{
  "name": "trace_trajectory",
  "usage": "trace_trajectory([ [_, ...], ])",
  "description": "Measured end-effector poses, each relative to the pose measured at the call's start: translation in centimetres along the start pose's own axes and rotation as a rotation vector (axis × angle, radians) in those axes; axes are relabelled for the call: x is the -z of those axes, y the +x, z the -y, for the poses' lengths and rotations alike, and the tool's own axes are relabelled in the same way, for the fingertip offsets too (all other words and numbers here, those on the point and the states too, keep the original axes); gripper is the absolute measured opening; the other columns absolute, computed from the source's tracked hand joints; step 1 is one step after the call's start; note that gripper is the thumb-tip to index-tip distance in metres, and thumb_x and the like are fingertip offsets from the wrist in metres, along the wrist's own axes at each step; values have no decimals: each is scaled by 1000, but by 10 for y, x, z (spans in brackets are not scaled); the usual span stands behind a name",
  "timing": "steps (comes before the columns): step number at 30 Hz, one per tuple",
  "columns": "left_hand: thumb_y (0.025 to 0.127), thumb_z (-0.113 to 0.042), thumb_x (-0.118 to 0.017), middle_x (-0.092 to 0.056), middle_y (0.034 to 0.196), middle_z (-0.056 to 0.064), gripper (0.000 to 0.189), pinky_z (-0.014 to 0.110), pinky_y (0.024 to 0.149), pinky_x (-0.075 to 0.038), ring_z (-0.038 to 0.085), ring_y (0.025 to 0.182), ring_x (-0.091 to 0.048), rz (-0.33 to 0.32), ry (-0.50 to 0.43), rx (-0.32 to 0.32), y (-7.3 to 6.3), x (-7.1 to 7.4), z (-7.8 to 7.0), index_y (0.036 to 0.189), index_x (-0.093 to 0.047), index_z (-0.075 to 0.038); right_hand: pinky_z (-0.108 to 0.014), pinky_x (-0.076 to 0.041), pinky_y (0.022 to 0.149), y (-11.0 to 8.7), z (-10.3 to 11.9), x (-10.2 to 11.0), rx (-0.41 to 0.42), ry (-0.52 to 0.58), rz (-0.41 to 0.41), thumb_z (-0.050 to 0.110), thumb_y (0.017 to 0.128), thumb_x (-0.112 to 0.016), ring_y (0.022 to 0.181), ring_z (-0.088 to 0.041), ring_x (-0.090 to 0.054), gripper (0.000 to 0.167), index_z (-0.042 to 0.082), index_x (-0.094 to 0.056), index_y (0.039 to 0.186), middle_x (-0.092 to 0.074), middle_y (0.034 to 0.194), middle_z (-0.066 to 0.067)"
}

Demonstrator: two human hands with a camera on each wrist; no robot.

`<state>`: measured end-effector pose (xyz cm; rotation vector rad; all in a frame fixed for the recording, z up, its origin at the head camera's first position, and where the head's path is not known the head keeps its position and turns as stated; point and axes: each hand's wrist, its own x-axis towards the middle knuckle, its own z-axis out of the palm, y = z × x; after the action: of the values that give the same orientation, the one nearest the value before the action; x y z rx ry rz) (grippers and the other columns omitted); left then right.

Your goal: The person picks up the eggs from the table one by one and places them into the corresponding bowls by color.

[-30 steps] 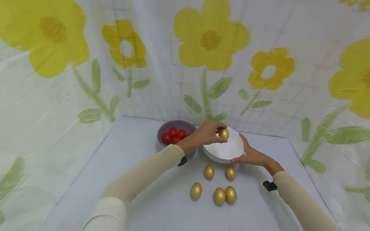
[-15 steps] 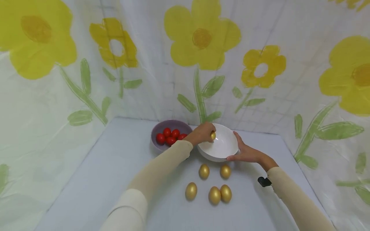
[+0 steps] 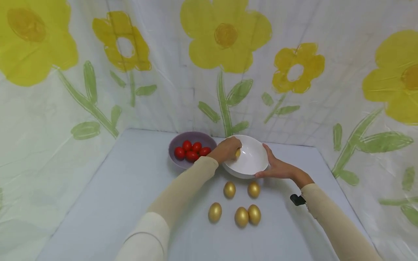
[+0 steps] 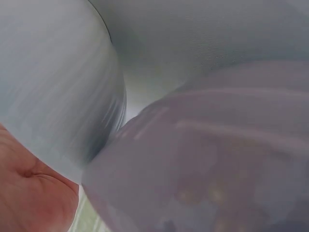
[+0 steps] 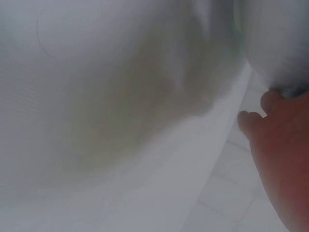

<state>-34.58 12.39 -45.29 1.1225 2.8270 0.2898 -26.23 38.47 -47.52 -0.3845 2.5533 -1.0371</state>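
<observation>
In the head view, my left hand [image 3: 226,149] reaches over the left rim of the white bowl [image 3: 258,159], its fingers curled round a golden egg [image 3: 238,153] low inside. Part of that egg is hidden by the fingers. My right hand [image 3: 277,167] holds the bowl's right side, thumb at the near rim and fingers along the far side. The left wrist view shows the white bowl's outer wall [image 4: 58,87] with the heel of my left hand [image 4: 36,188] beside it. At the right of the right wrist view, my right hand [image 5: 285,145] meets the bowl.
A purple bowl [image 3: 174,141] with several red eggs [image 3: 192,156] stands against the white bowl's left. Several golden eggs [image 3: 241,216] lie on the pale table [image 3: 137,188] in front. Behind the table hangs a flower-painted curtain [image 3: 173,98].
My left hand has lowered the golden egg from above the white bowl down into it, toward its left side. The right hand keeps its hold, and the head view has shifted slightly.
</observation>
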Motion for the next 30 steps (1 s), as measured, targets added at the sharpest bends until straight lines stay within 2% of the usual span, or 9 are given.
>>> trace_trajectory([
  [5, 88, -21, -89, -71, 120, 0, 47, 30, 101, -49, 17, 117, -60, 17, 37, 9, -6, 4, 1, 131, -73, -12, -72, -21, 120, 1, 5, -2, 2, -12, 5, 45, 84, -89, 157, -51, -12, 142, 17, 25, 165, 7, 173, -26],
  [11, 91, -27, -86, -67, 141, 3, 58, 29, 115, -42, 20, 135, -56, 45, -8, 41, -15, 6, 1, 143, -66, -10, -73, -21, 120, 1, 8, -7, -5, -14, 28, 48, 84, -88, 157, -52, -10, 143, 17, 26, 165, 8, 173, -27],
  [14, 97, -30, -79, -62, 150, 4, 58, 31, 119, -38, 22, 143, -52, 29, -42, 10, -22, 12, 1, 148, -62, -9, -73, -22, 120, 1, 7, -8, -8, -25, 37, 48, 85, -88, 157, -52, -11, 142, 16, 26, 164, 8, 173, -28],
  [17, 103, -35, -71, -58, 154, 5, 58, 35, 120, -39, 25, 145, -51, -17, -81, -30, -32, 25, 3, 153, -57, -10, -74, -22, 119, 1, 5, -7, -1, -32, 37, 48, 86, -87, 156, -52, -12, 141, 15, 26, 164, 8, 172, -28],
  [22, 105, -42, -66, -58, 154, 5, 62, 36, 119, -41, 23, 144, -53, -114, -210, -72, -55, 56, 12, 158, -51, -12, -75, -20, 119, 1, 2, -1, 12, -10, 32, 46, 87, -86, 157, -51, -10, 139, 17, 26, 164, 9, 173, -26],
  [25, 104, -48, -65, -55, 157, 3, 66, 38, 119, -41, 21, 146, -51, -146, -308, -84, -75, 73, 15, 160, -48, -16, -75, -20, 119, 2, 0, 1, 11, -10, 35, 45, 88, -86, 157, -51, -9, 139, 16, 27, 164, 10, 173, -26],
  [30, 99, -61, -67, -47, 162, -12, 74, 38, 121, -38, 9, 150, -43, -208, -434, -118, -118, 83, 11, 162, -46, -29, -76, -19, 119, 1, -2, 2, 9, -25, 39, 44, 87, -86, 156, -53, -9, 140, 14, 28, 163, 10, 172, -28],
])
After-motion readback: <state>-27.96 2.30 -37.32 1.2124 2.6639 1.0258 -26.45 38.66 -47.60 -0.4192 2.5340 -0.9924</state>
